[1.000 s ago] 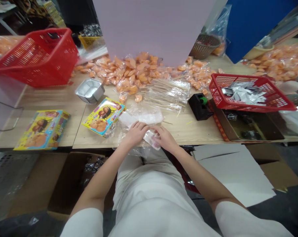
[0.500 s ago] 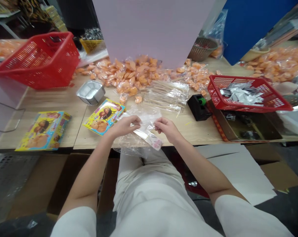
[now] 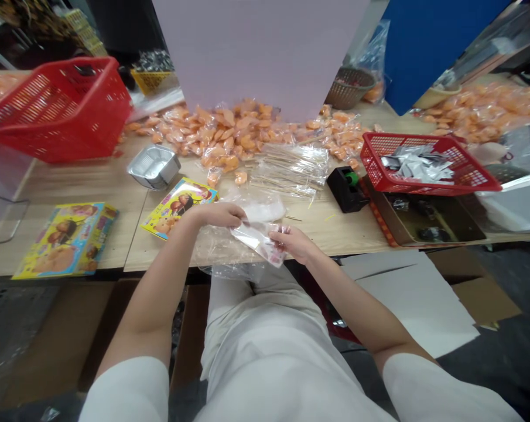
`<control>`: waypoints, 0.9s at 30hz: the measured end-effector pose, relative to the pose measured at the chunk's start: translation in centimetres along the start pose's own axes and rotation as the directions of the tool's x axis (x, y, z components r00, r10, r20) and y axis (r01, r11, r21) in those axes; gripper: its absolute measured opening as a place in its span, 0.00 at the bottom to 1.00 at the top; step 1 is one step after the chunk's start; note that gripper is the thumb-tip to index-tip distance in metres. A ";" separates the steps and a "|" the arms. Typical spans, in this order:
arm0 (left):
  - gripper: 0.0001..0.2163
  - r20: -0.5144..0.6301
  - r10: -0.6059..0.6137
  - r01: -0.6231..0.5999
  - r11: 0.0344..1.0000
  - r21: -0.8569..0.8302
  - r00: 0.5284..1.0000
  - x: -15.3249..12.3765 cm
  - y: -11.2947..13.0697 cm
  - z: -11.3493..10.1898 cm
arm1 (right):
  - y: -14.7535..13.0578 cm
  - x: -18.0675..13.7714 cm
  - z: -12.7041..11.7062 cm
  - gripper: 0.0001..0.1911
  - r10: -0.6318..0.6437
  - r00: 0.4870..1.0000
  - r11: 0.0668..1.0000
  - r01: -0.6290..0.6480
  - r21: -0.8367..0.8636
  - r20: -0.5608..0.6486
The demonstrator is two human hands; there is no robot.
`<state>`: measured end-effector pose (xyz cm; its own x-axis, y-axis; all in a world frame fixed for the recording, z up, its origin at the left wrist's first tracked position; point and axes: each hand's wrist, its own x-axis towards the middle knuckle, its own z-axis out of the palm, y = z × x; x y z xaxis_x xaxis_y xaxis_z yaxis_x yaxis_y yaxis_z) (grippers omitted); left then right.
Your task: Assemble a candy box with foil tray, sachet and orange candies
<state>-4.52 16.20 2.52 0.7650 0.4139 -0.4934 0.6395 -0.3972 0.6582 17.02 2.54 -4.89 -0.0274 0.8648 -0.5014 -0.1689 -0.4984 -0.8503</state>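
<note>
A small clear plastic bag [image 3: 258, 241] with a pink-printed insert at its end lies in front of me at the table edge. My left hand [image 3: 218, 215] pinches its upper corner, and my right hand [image 3: 291, 244] grips its right end. Beneath both hands spreads a large crumpled clear plastic sheet [image 3: 218, 249], hanging over the table edge toward my lap. A white packet in plastic [image 3: 261, 207] lies just above my hands. A yellow printed card box [image 3: 179, 202] sits left of my left hand.
Orange plastic-wrapped pieces [image 3: 233, 133] heap along the wooden table [image 3: 84, 190] behind bagged wooden sticks [image 3: 289, 170]. Nearby are a foil tray [image 3: 154, 167], a black tape dispenser [image 3: 346, 189], and red baskets [image 3: 58, 111] [image 3: 427, 167], one holding silver sachets.
Both hands have come down and closer to the small bag, and my right hand now grips its end. The whole view has shifted slightly left.
</note>
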 end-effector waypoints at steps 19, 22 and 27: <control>0.14 -0.654 0.219 0.001 0.948 0.318 0.724 0.4 1.8 6.0 | -0.1 0.8 -0.1 0.14 -0.588 0.784 0.514 0.551 -0.657 0.198; 0.15 -0.720 0.395 -0.069 0.897 0.437 0.571 1.6 0.5 7.9 | 2.2 1.6 -0.2 0.09 -0.546 0.750 0.280 0.583 -0.763 0.373; 0.10 -0.437 0.552 -0.135 0.716 0.685 0.711 3.6 -1.9 11.0 | 3.9 2.4 -0.1 0.08 -0.520 0.722 0.058 0.564 -0.824 0.457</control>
<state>-2.15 9.46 -6.77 0.8630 0.4326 0.2608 0.4072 -0.9013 0.1477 16.38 2.68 -9.41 -0.3820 0.9114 0.1534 0.7866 0.4077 -0.4637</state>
